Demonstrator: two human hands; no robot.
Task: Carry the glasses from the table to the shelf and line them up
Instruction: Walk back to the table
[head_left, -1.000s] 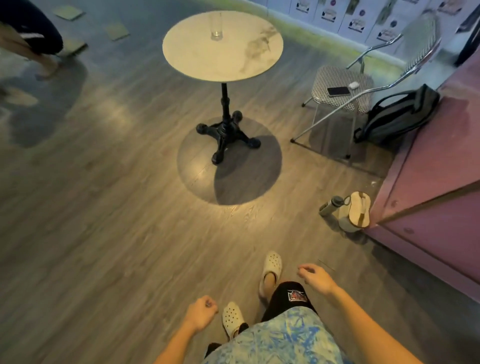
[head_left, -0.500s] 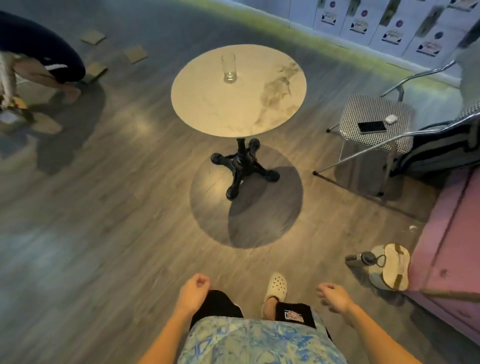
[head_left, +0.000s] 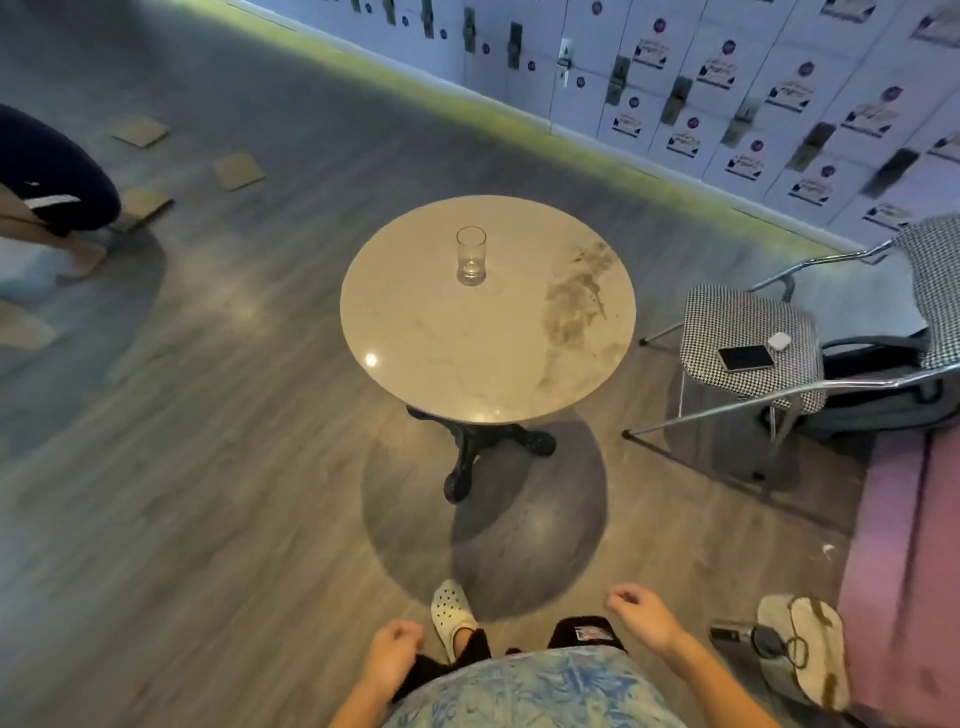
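Compared with half a second ago, the round table (head_left: 488, 364) is nearer and lower in view. One clear glass (head_left: 471, 255) stands upright on its far half, alone. Both hands hang low near the body, well apart from the glass: the left hand (head_left: 390, 656) and the right hand (head_left: 640, 619) are loosely curled and hold nothing. A checkered chair (head_left: 748, 332) with a phone (head_left: 746, 358) stands just right of the table. Another person's leg (head_left: 47, 208) is at far left.
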